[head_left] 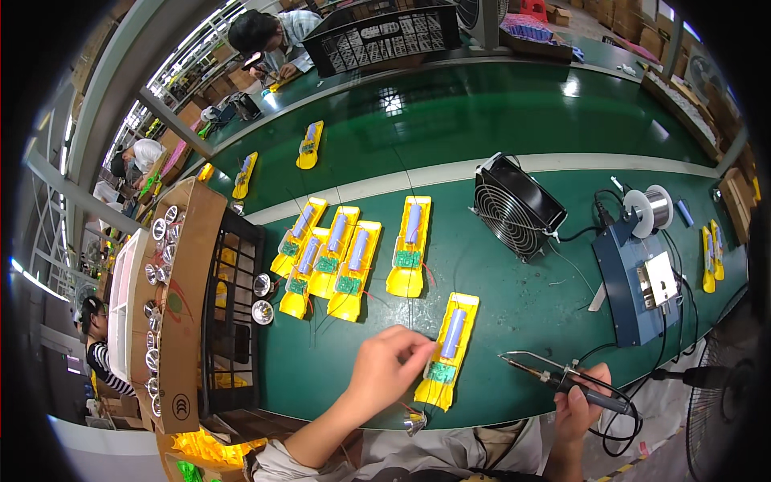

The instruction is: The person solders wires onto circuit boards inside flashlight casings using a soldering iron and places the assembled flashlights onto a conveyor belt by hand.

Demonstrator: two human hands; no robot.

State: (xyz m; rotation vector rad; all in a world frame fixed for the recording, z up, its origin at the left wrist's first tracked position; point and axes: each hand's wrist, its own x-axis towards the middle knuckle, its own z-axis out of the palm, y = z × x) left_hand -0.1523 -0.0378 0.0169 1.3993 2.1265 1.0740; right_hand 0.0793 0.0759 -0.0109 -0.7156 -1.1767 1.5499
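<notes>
My right hand grips a soldering iron with a thin metal guide tube along it; its tip points left, apart from the nearest yellow housing. My left hand is closed in a pinch at the left edge of that yellow flashlight housing; whatever the fingertips hold is hidden. Inside the housing lie a blue-violet cylindrical battery and a green circuit board. Below it, by the table's front edge, is a small shiny reflector. Several similar housings with thin wires lie farther off, to the left.
A black fan stands at the back. At right is a blue soldering station with a solder spool. A black crate and a cardboard box holding reflectors stand left. Beyond runs a green conveyor; a co-worker sits across it.
</notes>
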